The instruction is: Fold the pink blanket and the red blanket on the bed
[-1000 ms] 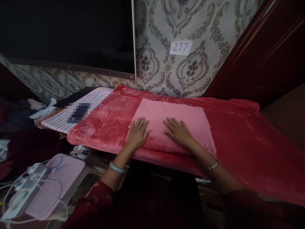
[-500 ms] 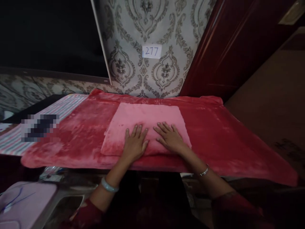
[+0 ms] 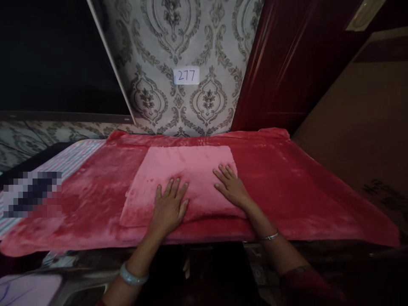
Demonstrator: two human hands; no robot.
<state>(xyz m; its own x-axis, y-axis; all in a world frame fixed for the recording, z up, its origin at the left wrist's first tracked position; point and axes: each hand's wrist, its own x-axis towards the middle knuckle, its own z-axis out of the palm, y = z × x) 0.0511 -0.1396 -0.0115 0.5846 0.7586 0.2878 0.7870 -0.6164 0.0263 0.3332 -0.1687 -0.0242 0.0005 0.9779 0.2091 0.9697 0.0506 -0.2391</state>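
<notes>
Right hand (image 3: 233, 188) and left hand (image 3: 168, 209) lie farther apart than half a second earlier, the right now at the right edge of a pale-pink, rectangular plush cloth (image 3: 191, 163), both flat with fingers extended and grasping nothing. Probably light, soft and limp, the cloth would sag from a single pinch, so two corners seem the surest hold. It rests on a broad, red plush blanket (image 3: 287, 182), below a white, handwritten paper label (image 3: 186, 75).
</notes>
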